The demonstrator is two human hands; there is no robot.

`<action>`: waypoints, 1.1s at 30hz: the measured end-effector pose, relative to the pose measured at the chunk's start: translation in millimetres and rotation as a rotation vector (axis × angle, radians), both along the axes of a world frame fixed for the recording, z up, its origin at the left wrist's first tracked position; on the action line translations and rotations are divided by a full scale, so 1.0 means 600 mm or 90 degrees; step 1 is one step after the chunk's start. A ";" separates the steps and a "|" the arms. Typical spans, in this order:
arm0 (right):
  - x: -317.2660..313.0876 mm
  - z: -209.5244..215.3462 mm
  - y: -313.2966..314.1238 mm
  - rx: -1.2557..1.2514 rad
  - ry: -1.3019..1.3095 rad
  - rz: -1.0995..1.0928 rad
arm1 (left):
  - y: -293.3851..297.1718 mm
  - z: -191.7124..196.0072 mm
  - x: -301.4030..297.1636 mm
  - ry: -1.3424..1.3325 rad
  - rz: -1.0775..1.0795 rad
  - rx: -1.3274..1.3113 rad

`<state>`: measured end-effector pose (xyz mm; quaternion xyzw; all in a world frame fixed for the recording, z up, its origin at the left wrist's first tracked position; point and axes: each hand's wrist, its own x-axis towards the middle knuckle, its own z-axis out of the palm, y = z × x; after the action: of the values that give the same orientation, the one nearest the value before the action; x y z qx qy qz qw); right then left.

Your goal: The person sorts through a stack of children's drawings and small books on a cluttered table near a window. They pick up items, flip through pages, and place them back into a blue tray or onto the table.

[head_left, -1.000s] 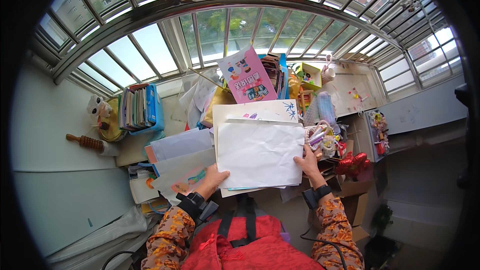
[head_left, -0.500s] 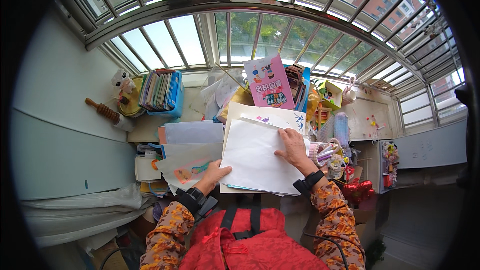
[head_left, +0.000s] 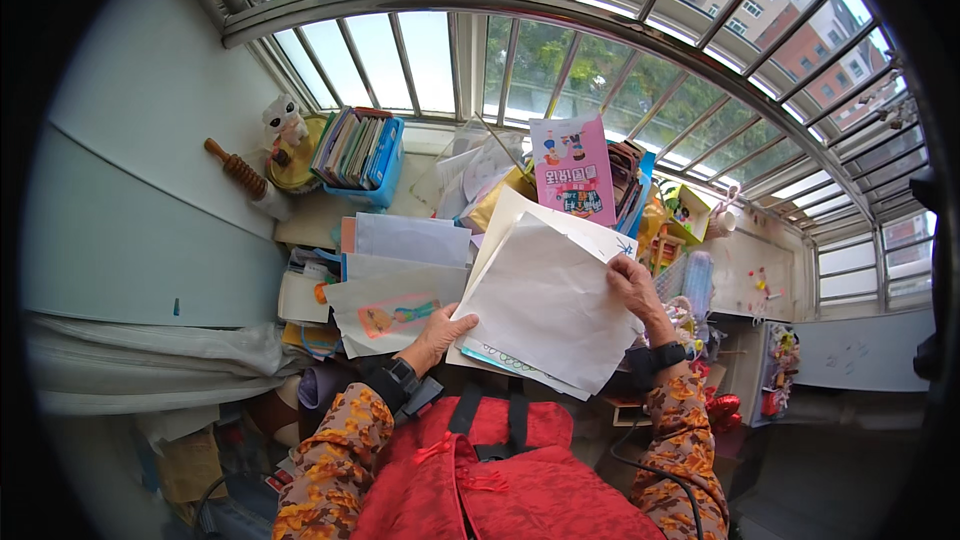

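Note:
A blank white sheet of paper [head_left: 550,305] tops a loose stack in front of me, set askew to the sheets under it. Below its near edge a sheet with teal scalloped drawing [head_left: 505,358] peeks out, and a cream sheet [head_left: 512,208] shows past its far edge. My left hand [head_left: 437,335] pinches the stack's left edge, thumb on top. At the upper right edge, my right hand [head_left: 638,292] is closed on the white sheet with its fingers bent. Left of the stack lies a sheet with an orange and green drawing [head_left: 400,318], near my left hand.
A blue basket of books [head_left: 375,190] stands at the back left beside a wooden-handled tool [head_left: 235,168]. Behind the stack leans a pink book [head_left: 572,175]. Toys and a green box [head_left: 690,212] sit on the right, below the barred window [head_left: 560,70].
My right hand has gone from lying on the white sheet to gripping its right edge. The sheet has turned askew, uncovering more of the teal drawing. The whole view has shifted.

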<state>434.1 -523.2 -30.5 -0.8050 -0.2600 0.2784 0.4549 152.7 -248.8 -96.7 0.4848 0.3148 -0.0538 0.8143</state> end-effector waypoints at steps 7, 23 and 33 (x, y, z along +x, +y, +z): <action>0.068 0.032 -0.095 0.123 0.034 -0.218 | 0.002 -0.018 0.009 0.013 -0.007 0.007; -0.236 0.207 -0.025 -0.021 -0.757 0.104 | 0.003 -0.039 0.007 0.031 -0.012 0.024; -0.289 0.006 -0.036 -0.050 -0.635 0.347 | 0.002 -0.041 0.009 0.047 0.012 0.009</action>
<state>260.9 -545.0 -27.0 -0.7593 -0.6309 -0.0183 0.1587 158.1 -247.3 -121.6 0.4853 0.3494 -0.0614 0.7991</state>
